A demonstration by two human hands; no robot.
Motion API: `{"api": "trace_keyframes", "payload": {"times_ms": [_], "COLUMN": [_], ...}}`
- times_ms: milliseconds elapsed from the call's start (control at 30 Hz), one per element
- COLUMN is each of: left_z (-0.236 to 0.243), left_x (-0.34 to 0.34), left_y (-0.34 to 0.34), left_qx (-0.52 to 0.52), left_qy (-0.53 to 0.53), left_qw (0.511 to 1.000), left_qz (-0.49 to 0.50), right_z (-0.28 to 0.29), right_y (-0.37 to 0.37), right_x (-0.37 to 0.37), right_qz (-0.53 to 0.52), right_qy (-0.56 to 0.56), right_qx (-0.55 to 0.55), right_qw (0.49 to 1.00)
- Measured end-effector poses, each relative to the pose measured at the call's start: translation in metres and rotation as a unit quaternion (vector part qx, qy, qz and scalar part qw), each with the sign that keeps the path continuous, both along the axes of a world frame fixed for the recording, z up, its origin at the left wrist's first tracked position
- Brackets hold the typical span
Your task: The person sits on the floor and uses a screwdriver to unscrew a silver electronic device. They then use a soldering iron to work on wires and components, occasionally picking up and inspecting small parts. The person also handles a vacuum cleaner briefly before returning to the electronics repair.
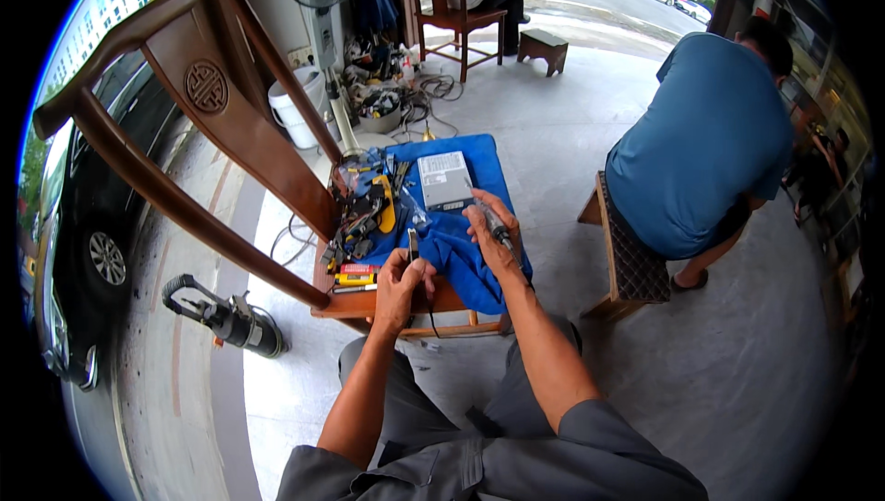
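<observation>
Over the near part of a wooden chair seat, my left hand [401, 284] pinches a small, slim dark piece with a pale edge [413, 243]. Its exact kind is too small to make out. A thin dark cord [433, 317] hangs below that hand. To its right, my right hand [502, 247] is closed around a grey, pen-like handheld tool [499, 230], its tip pointing up and to the left. The two hands are apart. Beneath them lies a bunched blue cloth [461, 261], and farther back a silver box-shaped device with a white label [444, 178] rests on blue.
Loose tools and dark parts [364, 220] crowd the seat's left side, beside yellow and red boxes [356, 277]. The carved chair back [221, 105] rises left. A black cylindrical appliance [249, 324] stands on the floor. Right, a person in blue [701, 146] sits on a bench [627, 271].
</observation>
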State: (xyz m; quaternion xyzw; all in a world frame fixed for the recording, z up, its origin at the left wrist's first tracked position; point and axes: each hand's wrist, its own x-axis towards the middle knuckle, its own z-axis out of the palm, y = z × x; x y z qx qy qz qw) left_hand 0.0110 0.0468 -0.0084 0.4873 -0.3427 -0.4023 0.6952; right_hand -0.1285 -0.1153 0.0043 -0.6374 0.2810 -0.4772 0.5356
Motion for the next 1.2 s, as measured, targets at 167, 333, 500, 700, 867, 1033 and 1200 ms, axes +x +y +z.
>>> {"api": "trace_keyframes", "payload": {"times_ms": [167,333,500,700,867,1033,1200], "left_z": [0.001,0.005,-0.001,-0.014,-0.009,-0.012,-0.011], "left_x": [-0.001,-0.001,0.004,0.007,0.007,0.008,0.000], "left_y": [0.002,0.003,-0.001,-0.004,0.002,-0.001,-0.007], "left_qx": [-0.010,0.007,-0.043,-0.036,0.017,-0.030,-0.041], "left_qy": [-0.017,-0.036,-0.030,0.010,-0.039,0.056,0.028], "left_qw": [1.000,0.999,0.999,0.999,0.999,0.998,0.999], "left_qz": [-0.011,-0.025,-0.014,-0.007,-0.009,-0.025,0.005], "right_z": [0.004,0.004,0.005,-0.002,-0.002,-0.002,-0.002], "right_y": [0.008,0.006,0.003,-0.006,-0.005,-0.006,-0.008], "right_x": [0.002,0.001,-0.001,-0.006,-0.001,-0.002,-0.005], "right_qz": [-0.003,0.008,0.018,0.034,0.039,0.028,0.039], "right_qy": [-0.040,-0.016,-0.026,-0.086,-0.119,-0.079,-0.084], "right_qx": [0.015,-0.007,0.035,0.079,0.106,0.095,0.084], "right_qw": [0.999,1.000,0.999,0.993,0.986,0.992,0.992]}}
